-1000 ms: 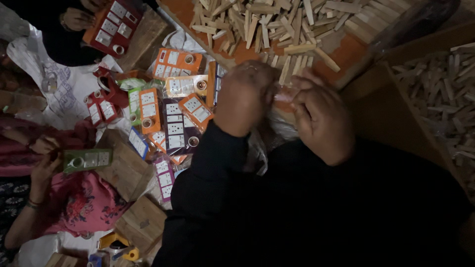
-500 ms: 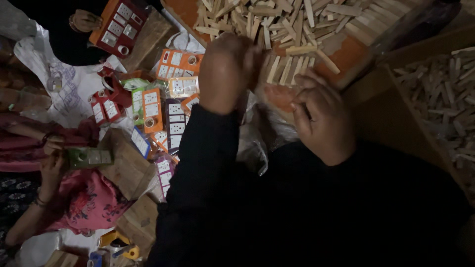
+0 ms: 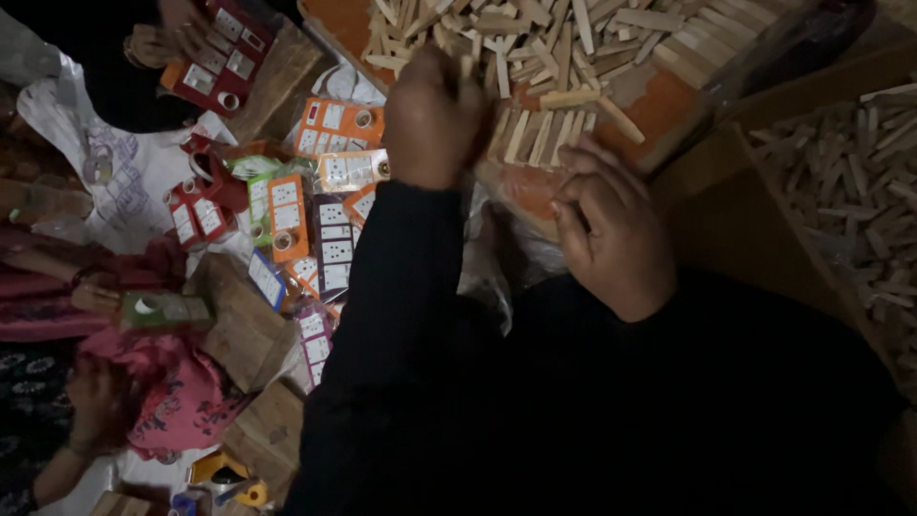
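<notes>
Left hand (image 3: 435, 119) clenching over near edge of wooden stick pile (image 3: 573, 48) on orange tray (image 3: 669, 105), grasp contents hidden. Right hand (image 3: 611, 229) resting curled just below pile, nearer row of sticks lying lengthwise away from body.

The scene is dim overall, with the only real brightness falling at the top, where the pale wooden sticks (image 3: 573, 48) and the orange tray (image 3: 669, 105) under them catch light from above. That light fades quickly toward the lower half. The person's black sleeves and torso swallow all detail there, merging into one dark mass. The left hand (image 3: 435, 115) and right hand (image 3: 611, 229) show in muddy, low contrast, their edges soft. The coloured cards (image 3: 315, 220) at left are muted and grainy. The left corners sink into murk, and fine detail is smeared throughout. No glare appears anywhere.
</notes>
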Available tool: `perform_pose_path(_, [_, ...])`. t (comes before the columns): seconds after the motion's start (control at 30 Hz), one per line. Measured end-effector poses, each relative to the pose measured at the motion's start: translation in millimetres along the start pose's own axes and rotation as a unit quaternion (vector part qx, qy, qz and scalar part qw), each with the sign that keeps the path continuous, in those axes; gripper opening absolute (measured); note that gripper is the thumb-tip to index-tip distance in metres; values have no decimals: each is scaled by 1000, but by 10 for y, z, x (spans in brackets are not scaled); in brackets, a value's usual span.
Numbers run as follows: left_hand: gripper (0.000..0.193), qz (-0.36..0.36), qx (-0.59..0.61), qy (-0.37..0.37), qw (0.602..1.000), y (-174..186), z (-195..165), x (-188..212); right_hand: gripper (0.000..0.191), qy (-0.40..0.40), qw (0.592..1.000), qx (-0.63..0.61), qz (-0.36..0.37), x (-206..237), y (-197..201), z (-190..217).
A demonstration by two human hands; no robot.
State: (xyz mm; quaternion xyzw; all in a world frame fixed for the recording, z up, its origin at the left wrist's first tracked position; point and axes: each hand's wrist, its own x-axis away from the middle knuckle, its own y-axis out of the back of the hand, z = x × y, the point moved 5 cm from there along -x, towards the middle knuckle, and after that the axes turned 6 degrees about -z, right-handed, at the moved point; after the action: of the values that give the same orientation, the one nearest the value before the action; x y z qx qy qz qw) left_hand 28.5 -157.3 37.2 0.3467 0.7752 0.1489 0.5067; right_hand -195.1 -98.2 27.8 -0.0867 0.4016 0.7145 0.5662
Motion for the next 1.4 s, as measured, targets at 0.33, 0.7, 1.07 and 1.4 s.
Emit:
perform_pose_path(0.33, [9,73,113,77,988,991,-394,688,14,16,1000,12,-15,32,-13,-36])
perform_pose_path(0.7, [26,19,47,-90,995,926,-936,1002,14,19,1000,10,-11,42,-24,-72])
perform_pose_path(1.07, [26,-2,9,-77,997,764,-910,962,12,18,1000,8,-10,30,-20,-53])
perform_pose_path(1.4, [22,0,1,-53,999,615,-834,891,14,28,999,20,-7,7,-12,-13])
